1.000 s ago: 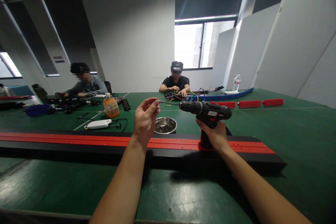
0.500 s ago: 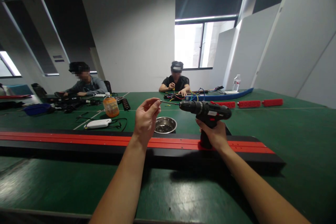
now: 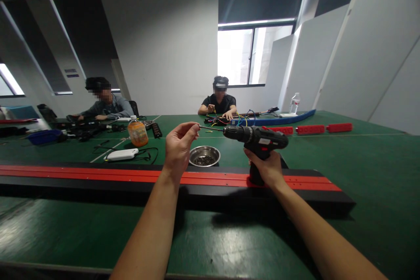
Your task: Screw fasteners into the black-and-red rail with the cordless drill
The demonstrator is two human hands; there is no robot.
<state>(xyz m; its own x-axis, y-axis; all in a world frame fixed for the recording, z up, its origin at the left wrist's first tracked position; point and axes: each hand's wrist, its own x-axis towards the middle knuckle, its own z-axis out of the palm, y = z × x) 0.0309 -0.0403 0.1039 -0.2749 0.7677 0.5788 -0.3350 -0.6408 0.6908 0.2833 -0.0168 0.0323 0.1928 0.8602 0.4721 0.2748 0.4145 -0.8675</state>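
Cordless drill [image 3: 257,139] is held level in front of the wearer, above the red-and-black beam [image 3: 138,176], with its chuck [image 3: 233,133] pointing left. Right hand [image 3: 267,167]: fingers wrapped around the pistol grip, high up under the body; trigger finger hidden, so its position is unclear. Left hand [image 3: 177,148]: thumb and index finger pinched at the far end of the slim bit [image 3: 213,129]; whether a small fastener sits at that tip is too fine to resolve. Base of the drill appears in front of the red strip; contact with the beam not determinable from this angle. Steel bowl [image 3: 193,152] of small dark metal pieces stands just beyond the beam, on the green table [image 3: 377,175]. Handling estimate: the drill is probably the heavy item, stiff-shelled, with weight in the motor body and base, so the grip is the sound place to hold it, palm behind and wrist straight. Bit judged light, rigid and smooth, likely to slip in a loose pinch; its long reach would magnify any wrist wobble at the tip. Fingertip support near the end suits it while the chuck is at rest; spinning, it could abrade skin. Neither item looks fragile, though a thin bit may bend under side load.
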